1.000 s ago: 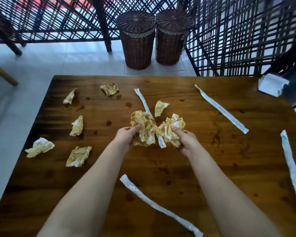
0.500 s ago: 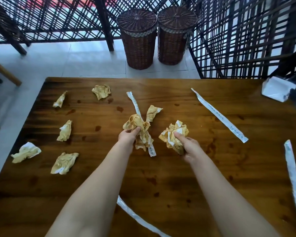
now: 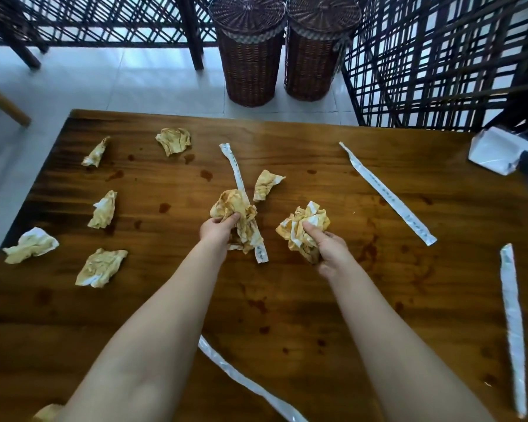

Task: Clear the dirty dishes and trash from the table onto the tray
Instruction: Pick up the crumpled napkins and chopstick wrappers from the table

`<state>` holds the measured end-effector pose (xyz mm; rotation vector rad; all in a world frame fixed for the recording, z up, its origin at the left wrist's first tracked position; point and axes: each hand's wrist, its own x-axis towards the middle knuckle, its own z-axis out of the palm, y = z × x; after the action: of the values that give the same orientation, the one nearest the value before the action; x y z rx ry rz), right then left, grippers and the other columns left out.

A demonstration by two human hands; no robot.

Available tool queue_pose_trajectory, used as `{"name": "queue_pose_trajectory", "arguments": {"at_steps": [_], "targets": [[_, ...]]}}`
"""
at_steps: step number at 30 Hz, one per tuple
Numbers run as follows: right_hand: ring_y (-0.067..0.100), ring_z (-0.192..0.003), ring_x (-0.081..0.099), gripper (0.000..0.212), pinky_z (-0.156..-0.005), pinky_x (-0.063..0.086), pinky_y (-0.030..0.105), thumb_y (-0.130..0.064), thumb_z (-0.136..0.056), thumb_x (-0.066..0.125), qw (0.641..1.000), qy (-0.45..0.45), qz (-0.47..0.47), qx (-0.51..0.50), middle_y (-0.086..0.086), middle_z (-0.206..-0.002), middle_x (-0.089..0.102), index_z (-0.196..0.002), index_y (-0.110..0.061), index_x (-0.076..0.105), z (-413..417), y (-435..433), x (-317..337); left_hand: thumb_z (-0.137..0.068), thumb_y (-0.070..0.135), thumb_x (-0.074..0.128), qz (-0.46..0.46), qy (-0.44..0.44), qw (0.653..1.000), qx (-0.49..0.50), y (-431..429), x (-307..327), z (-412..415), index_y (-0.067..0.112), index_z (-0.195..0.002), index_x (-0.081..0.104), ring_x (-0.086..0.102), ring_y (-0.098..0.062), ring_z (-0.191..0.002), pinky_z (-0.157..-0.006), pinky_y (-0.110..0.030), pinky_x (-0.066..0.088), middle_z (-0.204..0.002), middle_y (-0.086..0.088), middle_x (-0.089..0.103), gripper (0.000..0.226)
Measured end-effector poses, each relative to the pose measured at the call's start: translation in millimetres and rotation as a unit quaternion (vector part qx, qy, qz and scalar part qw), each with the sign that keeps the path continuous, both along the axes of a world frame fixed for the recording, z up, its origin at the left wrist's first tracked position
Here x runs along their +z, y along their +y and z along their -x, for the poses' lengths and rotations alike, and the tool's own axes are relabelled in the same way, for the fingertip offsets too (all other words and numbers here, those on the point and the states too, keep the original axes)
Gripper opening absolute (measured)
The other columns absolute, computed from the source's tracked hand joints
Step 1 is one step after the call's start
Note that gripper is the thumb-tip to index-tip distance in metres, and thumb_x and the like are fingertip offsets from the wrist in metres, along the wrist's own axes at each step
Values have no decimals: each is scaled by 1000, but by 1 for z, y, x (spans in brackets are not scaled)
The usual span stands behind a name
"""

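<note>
- Since a second ago the hands have drawn apart: the two wads, then close together, now have bare table [image 3: 287,300] between them.
- Left hand [image 3: 218,231]: fingers curled round the left wad [image 3: 235,208] of stained napkins, at mid-table.
- Right hand [image 3: 329,252]: fingers and thumb curled round the right wad [image 3: 305,228], just right of the first.
- Centre wrapper [image 3: 233,166]: runs far to near through the left wad; whether the hand grips it too cannot be told.
- Done, by judgement: little. Some napkins are gathered into the two wads, but nothing is delivered. No tray and no dishes are in view.
- Left to do: five loose napkins [image 3: 100,267] on the left side, one just beyond the wads, a scrap at the near left edge, and three other wrappers [image 3: 387,193] lying far right, at the right edge and near.
- Writing: small print runs along the wrappers, too small to read.
- Box [image 3: 497,150], far right corner: white, no legible label.
- Baskets [image 3: 250,50]: two, on the floor beyond the table.
</note>
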<state>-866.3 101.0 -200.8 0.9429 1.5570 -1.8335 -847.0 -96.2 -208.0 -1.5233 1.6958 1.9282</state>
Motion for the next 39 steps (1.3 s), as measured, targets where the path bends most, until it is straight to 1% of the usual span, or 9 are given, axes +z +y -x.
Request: {"name": "queue_pose_trajectory", "arguments": {"at_steps": [6,10,14,18,21,26,30,35,39], "targets": [[25,-96,69,60,-95,52,42,-25,-71,83,1000,-1,5,18,11,-104,72,-123,-6,59,-7,-8,5,-84,28,73,-6,25,1000,0,-8,9,-14,6,-129,53,60,-25,-110,-93,-35,48,-123,-11,62,54],[25,-92,70,54,-93,53,42,-21,-76,80,1000,1,9,28,12,-101,73,-124,-4,59,-10,-13,10,-83,27,75,0,42,999,-13,-13,18,-20,6,-127,54,60,-21,-94,-84,-32,49,-109,-7,63,53],[25,-86,72,50,-86,56,40,-20,-78,78,999,4,24,23,12,-96,74,-122,-6,60,-10,-20,18,-80,31,77,2,47,999,-17,-23,21,-24,9,-123,55,62,-25,-103,-96,-41,50,-114,-8,65,53],[24,-84,72,48,-84,57,40,-18,-78,78,999,16,42,19,11,-91,75,-120,-5,61,-6,-29,24,-80,31,77,12,57,998,-17,-29,24,-24,11,-118,55,62,-24,-101,-91,-38,51,-110,-7,64,48],[23,-81,72,45,-74,56,35,-18,-78,78,998,23,48,21,10,-91,74,-118,-7,61,0,-38,28,-80,33,76,13,62,998,-10,-33,28,-23,13,-119,54,62,-25,-104,-94,-40,51,-111,-7,64,49],[24,-87,71,58,-82,56,38,-20,-72,81,998,38,48,24,10,-97,74,-124,-7,58,14,-49,30,-79,31,78,15,81,997,-7,-43,29,-18,19,-109,51,62,-25,-105,-96,-44,50,-113,-7,63,43],[22,-84,72,55,-69,55,32,-22,-75,80,998,44,49,19,9,-96,74,-123,-7,59,22,-54,32,-79,30,78,4,91,996,-16,-49,29,-13,20,-108,51,61,-25,-106,-98,-46,49,-111,-7,63,41],[24,-91,71,55,-89,55,41,-25,-73,79,997,60,41,14,11,-100,73,-120,-6,60,38,-62,30,-79,29,77,-30,95,995,-3,-53,26,0,17,-109,51,63,-27,-104,-96,-49,50,-113,-9,64,41],[26,-96,69,60,-96,52,44,-25,-75,80,997,68,-3,21,13,-109,71,-126,-5,56,55,-66,27,-81,25,76,-54,97,994,13,-54,23,12,17,-102,52,66,-29,-99,-91,-51,53,-109,-12,65,32]]}}
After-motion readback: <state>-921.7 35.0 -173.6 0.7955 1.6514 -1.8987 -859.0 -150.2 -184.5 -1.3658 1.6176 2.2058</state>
